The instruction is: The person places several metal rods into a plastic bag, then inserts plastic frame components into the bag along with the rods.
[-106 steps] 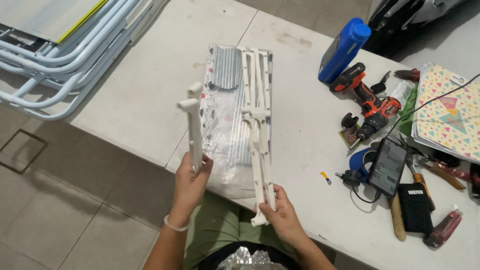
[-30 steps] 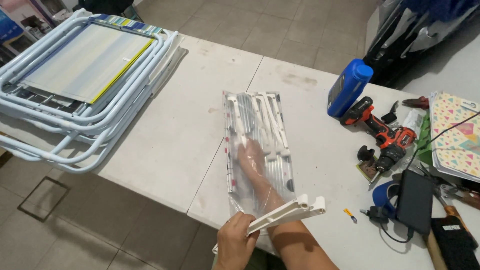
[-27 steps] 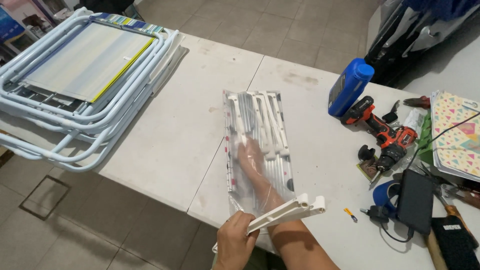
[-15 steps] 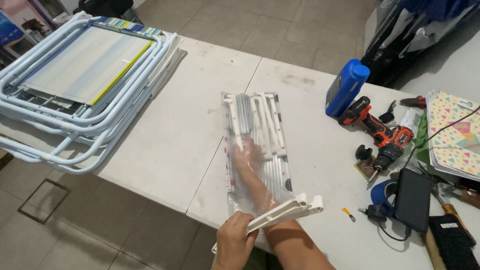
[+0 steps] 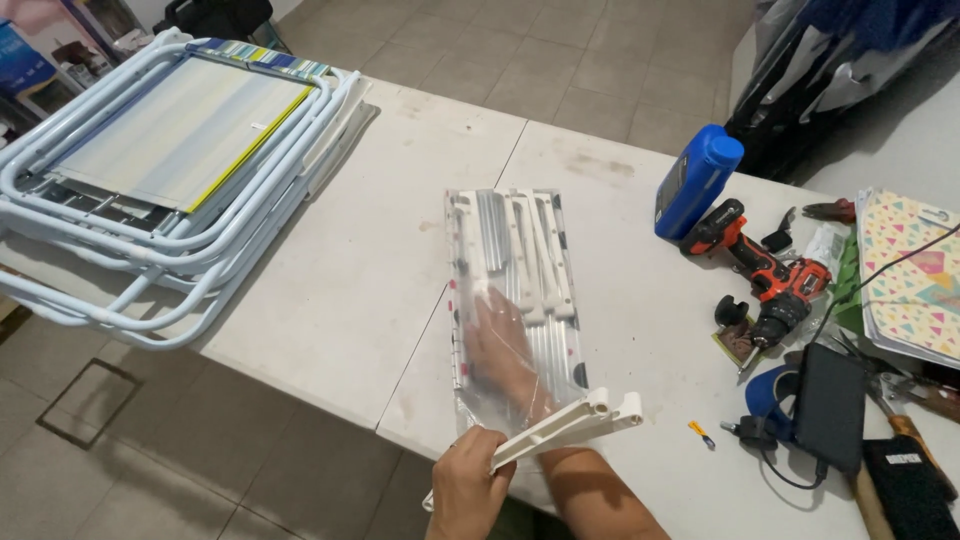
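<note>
White folding table (image 5: 330, 290) over a tiled floor, folded beach chairs (image 5: 170, 160) stacked at the far left. Your left hand (image 5: 468, 490) has its fingers wrapped round a white plastic armrest (image 5: 560, 430) at the near edge. Right hand (image 5: 505, 345) is shoved inside the clear plastic bag (image 5: 510, 300) of white parts mid-table, fingers spread flat, not gripping anything afaict. Red cordless drill (image 5: 760, 275) and blue bottle (image 5: 697, 180) off to the right.

My one camera sits on my head, looking steeply down and forward. It views the white table (image 5: 350, 270) and my hands from close above.
</note>
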